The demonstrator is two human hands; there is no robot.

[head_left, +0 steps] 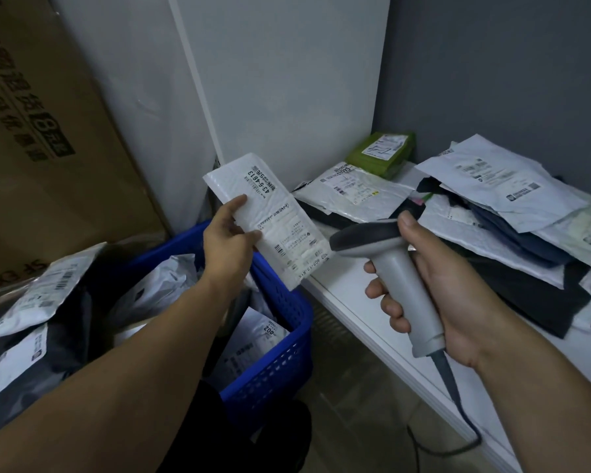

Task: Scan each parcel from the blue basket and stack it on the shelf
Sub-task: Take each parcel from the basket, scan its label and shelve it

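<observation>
Item under inspection: a slim white padded-plastic mailer parcel (270, 220) with a printed shipping label on its face, held in mid-air at the centre of the frame, above the far corner of the blue perforated plastic basket (280, 339) and just left of the white shelf board (352, 295).

Left hand (231, 245): closed on the parcel's left long edge, thumb across the label face, remaining fingers behind and out of sight. The parcel stands tilted, its upper end toward the upper left, its lower end toward the shelf edge.

Right hand (437, 288): wrapped around the grip of a grey corded handheld barcode scanner (389, 264), thumb along the top of the head, fingers curled about the handle. The scanner nose points left, near the parcel's lower end; whether the two touch cannot be told.

Handling judgement: the parcel looks light and flat, with a soft wrinkled skin that probably flexes if held at one end only. The plastic film is likely slippery, so an edge pinch near the middle, clear of the barcodes, seems the sound hold. Nothing suggests fragile contents, though the contents are hidden.

Surroundings: further grey and white mailers (157, 288) lie in the basket at lower left. On the shelf at right sits a loose pile of white mailers (498, 179), with a green packet (382, 155) behind
</observation>
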